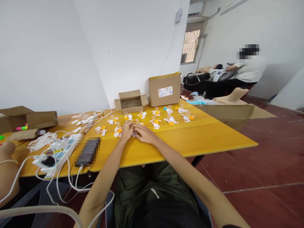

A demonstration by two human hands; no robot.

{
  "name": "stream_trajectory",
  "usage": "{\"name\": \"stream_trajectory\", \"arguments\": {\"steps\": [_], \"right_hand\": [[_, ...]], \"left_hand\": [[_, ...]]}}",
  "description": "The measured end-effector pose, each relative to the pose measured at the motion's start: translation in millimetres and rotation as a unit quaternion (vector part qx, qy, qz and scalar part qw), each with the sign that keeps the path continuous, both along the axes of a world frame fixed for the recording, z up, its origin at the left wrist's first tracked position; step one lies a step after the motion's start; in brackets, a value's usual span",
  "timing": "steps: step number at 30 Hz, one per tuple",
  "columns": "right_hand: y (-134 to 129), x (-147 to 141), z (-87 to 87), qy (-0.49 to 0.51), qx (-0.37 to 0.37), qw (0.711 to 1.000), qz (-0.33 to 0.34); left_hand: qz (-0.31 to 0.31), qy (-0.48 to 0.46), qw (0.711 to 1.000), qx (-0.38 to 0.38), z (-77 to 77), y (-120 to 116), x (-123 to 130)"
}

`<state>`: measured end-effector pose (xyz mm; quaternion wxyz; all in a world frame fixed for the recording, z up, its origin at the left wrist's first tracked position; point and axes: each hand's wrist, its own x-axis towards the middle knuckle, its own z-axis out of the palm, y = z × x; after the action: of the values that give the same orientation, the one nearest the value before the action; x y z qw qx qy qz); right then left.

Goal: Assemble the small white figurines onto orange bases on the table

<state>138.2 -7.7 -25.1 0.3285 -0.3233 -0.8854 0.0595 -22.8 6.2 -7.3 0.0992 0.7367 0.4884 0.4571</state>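
Observation:
My left hand [127, 129] and my right hand [143, 133] meet above the yellow table [194, 139], their fingers bent together around something small. A bit of clear plastic shows under the right fingertips; the rest of it is hidden. Around and beyond my hands lie several small groups of parts, each with white pieces, an orange or teal disc and a clear cup. One group, with a white disc [116, 134], is just left of my left hand. An orange disc [171, 123] lies to the right of my right hand.
A small open carton [131, 103] and a larger closed carton [164, 90] stand at the back. On the left are a power strip [63, 152] with white cables, a phone [87, 152], an open box [28, 118] and another person's arm [8, 171]. A person [249, 69] sits far right.

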Motion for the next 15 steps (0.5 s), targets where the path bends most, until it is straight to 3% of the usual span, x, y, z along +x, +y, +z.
{"name": "stream_trajectory", "arguments": {"steps": [15], "right_hand": [[-4.4, -1.0, 7.2, 0.015, -0.058, 0.998, -0.027]], "left_hand": [[-0.006, -0.009, 0.996, -0.090, 1.9, -4.3, -1.4]]}}
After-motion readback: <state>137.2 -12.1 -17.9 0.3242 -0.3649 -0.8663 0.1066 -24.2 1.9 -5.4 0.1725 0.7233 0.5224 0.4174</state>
